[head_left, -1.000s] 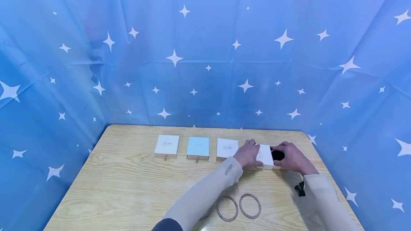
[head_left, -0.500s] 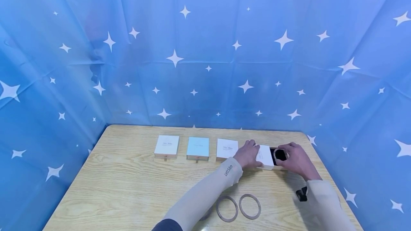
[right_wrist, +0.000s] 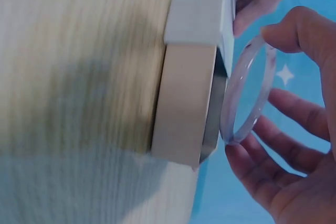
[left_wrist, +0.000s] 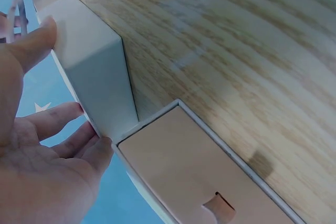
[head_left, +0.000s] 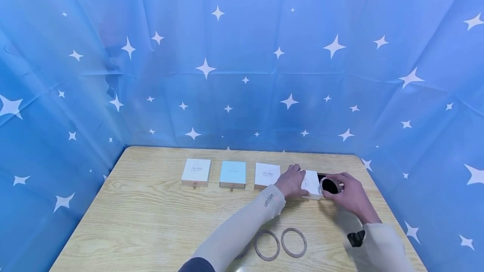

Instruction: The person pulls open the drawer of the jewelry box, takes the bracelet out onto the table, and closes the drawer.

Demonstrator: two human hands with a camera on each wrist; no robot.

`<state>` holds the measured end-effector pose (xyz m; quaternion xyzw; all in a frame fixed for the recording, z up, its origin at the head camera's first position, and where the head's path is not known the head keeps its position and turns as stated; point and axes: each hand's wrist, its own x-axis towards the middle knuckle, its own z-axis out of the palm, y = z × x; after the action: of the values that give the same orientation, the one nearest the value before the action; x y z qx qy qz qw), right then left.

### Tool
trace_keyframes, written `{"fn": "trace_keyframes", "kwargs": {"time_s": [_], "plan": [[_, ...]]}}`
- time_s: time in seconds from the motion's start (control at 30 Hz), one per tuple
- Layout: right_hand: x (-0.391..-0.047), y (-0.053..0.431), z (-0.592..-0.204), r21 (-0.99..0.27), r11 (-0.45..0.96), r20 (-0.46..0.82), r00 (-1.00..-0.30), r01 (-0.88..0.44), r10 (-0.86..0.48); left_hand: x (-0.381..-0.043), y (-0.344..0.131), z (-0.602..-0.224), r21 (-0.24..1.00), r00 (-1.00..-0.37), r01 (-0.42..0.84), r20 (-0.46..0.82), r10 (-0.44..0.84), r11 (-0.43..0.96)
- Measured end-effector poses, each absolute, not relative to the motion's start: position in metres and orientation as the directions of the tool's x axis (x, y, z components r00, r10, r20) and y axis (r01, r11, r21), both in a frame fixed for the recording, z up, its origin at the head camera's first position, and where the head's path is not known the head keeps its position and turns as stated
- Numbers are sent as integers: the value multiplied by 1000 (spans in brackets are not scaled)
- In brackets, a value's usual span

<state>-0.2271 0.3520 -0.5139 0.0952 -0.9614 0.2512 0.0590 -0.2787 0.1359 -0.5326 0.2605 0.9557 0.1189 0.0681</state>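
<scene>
My left hand [head_left: 291,181] grips the white sleeve of a slide-out gift box [head_left: 311,183], thumb on one side and fingers on the other in the left wrist view. The box's tan drawer [right_wrist: 184,103] is partly pulled out to the right. Just above that drawer, my right hand [head_left: 351,194] pinches a translucent pale bangle [right_wrist: 232,98] between thumb and fingertips. The bangle stands tilted, with the drawer's dark inside behind it in the head view. My right fingers hide part of the drawer there.
Left of the gripped box stand a white box [head_left: 267,174], a light blue box [head_left: 232,173] and another white box [head_left: 196,170] in a row. Two bangles [head_left: 278,247] lie near the front of the wooden table [head_left: 151,221]; a third ring-like edge is mostly hidden by my left sleeve.
My right hand has lifted the bangle from the drawer and tilted it, drawing back slightly to the right. My left hand has stayed on the box.
</scene>
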Motion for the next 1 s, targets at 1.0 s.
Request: {"fn": "trace_keyframes", "kwargs": {"time_s": [1.0], "plan": [[-151, 327, -544, -410, 787, 266, -885, -462, -381, -277, 135, -534, 237, -857, 489, -51, 513, 840]]}}
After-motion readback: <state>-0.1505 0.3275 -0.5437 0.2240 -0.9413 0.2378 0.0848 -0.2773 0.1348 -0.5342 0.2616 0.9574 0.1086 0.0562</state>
